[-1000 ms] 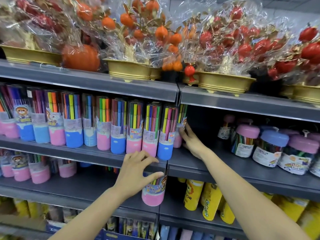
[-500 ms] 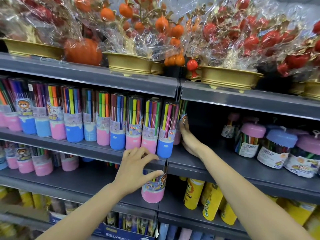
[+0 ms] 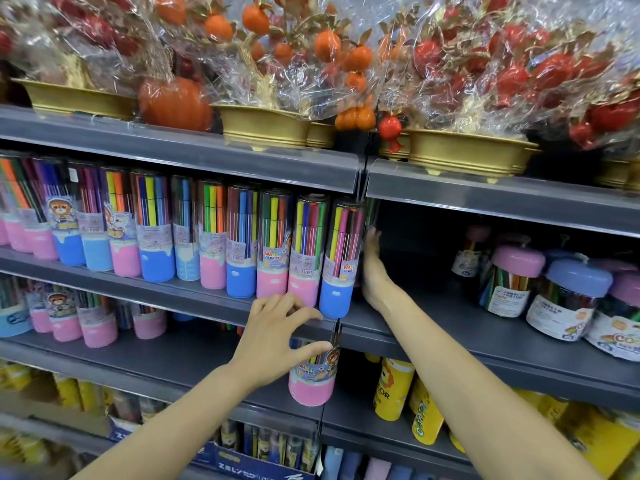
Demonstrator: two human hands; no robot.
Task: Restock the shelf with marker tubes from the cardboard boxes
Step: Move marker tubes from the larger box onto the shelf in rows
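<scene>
Pink-based marker tube (image 3: 313, 377) is being gripped by the left hand (image 3: 277, 336) for shelving next, while the right hand (image 3: 372, 271), fingers hidden, is reaching behind the row (image 3: 341, 258).

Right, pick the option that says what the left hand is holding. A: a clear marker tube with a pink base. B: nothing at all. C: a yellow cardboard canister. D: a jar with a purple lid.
A: the left hand curls its fingers and thumb round a clear marker tube with a pink base, just below the edge of the grey metal shelf.
</scene>
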